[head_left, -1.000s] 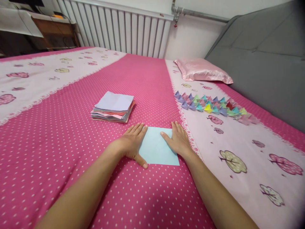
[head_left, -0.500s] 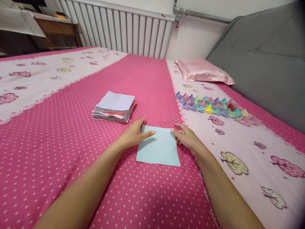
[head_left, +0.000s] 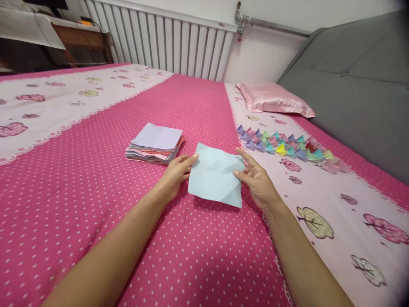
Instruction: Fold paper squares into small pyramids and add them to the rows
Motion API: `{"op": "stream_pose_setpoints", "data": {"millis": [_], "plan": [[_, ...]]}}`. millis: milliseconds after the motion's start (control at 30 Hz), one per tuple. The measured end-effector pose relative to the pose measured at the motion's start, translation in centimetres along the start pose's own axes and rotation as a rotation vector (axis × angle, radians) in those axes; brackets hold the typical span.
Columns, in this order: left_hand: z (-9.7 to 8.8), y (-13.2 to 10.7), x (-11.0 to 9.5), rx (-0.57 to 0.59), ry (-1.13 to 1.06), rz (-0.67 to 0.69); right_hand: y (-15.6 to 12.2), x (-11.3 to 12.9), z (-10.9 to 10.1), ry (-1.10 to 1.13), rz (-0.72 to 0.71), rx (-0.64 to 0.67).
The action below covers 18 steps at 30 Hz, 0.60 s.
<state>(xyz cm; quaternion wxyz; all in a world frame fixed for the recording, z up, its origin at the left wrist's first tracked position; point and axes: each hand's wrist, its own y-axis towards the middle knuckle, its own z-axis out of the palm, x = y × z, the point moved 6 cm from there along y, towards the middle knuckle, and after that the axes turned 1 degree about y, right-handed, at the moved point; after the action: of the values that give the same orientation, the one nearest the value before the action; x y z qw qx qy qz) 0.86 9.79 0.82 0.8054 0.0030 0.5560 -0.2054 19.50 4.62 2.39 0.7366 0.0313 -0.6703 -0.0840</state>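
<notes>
A light blue square sheet of paper (head_left: 215, 175) is lifted off the pink dotted bedspread (head_left: 96, 187), faintly creased. My left hand (head_left: 176, 175) pinches its left edge with thumb and fingers. My right hand (head_left: 255, 179) grips its right edge, thumb on top. A stack of coloured paper squares (head_left: 155, 143) lies just left of the sheet, beyond my left hand. A row of small folded paper shapes (head_left: 284, 144) in several colours lies to the right on the pale strip.
A pink satin pillow (head_left: 275, 100) rests at the back right against the grey headboard (head_left: 358, 85). A white radiator (head_left: 159, 40) runs along the far wall. A wooden piece of furniture (head_left: 83, 42) stands at the back left.
The blue sheet lay flat under both palms a second ago. My hands shifted to its far corners, then took hold of its sides and lifted it off the bed.
</notes>
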Motion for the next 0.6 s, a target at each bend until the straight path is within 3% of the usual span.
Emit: {"op": "stream_pose_setpoints", "data": {"millis": [100, 233, 333, 600], "plan": [[1.2, -0.6, 0.3, 0.173, -0.095, -0.129, 0.1, 0.3, -0.5, 0.001, -0.089, -0.109], [2.2, -1.5, 0.2, 0.295, -0.223, -0.237, 0.0, -0.1, -0.8, -0.05, -0.082, -0.191], [2.3, -1.7, 0.4, 0.284, -0.23, -0.283, 0.0, -0.4, -0.6, -0.096, -0.085, -0.175], [1.5, -1.7, 1.9, 0.153, -0.054, -0.427, -0.2, -0.4, 0.5, -0.118, -0.007, 0.029]]}}
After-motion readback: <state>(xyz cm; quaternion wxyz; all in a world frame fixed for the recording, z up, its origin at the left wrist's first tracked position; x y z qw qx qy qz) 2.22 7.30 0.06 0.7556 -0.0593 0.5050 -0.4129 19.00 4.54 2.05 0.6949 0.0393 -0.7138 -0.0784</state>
